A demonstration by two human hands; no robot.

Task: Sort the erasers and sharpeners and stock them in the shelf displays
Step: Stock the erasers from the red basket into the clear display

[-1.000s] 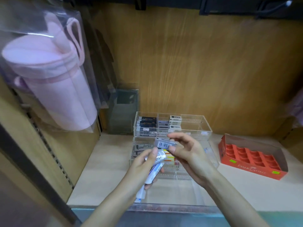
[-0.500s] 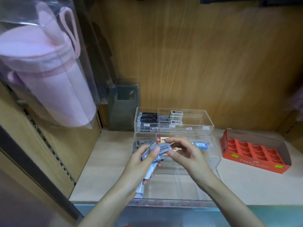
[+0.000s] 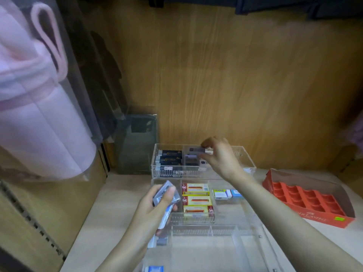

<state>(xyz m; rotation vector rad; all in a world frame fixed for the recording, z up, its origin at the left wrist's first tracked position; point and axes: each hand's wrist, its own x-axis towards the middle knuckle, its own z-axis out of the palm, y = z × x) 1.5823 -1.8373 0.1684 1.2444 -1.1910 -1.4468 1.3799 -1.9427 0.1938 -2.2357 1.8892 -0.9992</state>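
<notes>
From the head view, I take the clear tiered display (image 3: 249,156) as my landmark. My right hand (image 3: 222,160) reaches over its top, rear tier, thumb and fingers pinched on a grey-sleeved eraser (image 3: 196,149) that sits at the middle compartment of that tier. I judge it is being set down there because the sleeves already in that compartment look alike. Whether it has touched the ones below I cannot tell; the frame is blurred.

My left hand (image 3: 157,209) hovers at the display's left front edge, clenched round a small bundle of grey packets (image 3: 167,193), with a white-and-blue wrapper hanging below the palm. I think it acts as the supply, kept close so the right hand can pick from it. I cannot count the packets in it.

Counts in the display: three dark-sleeved erasers (image 3: 170,160) stacked front to back in the top tier's left compartment; three yellow-and-red boxes (image 3: 196,200) in the middle tier; two small boxes (image 3: 227,193) to their right. The lowest tier looks nearly bare.

Right of the display lies one orange carton (image 3: 306,199), its moulded pockets unfilled.
</notes>
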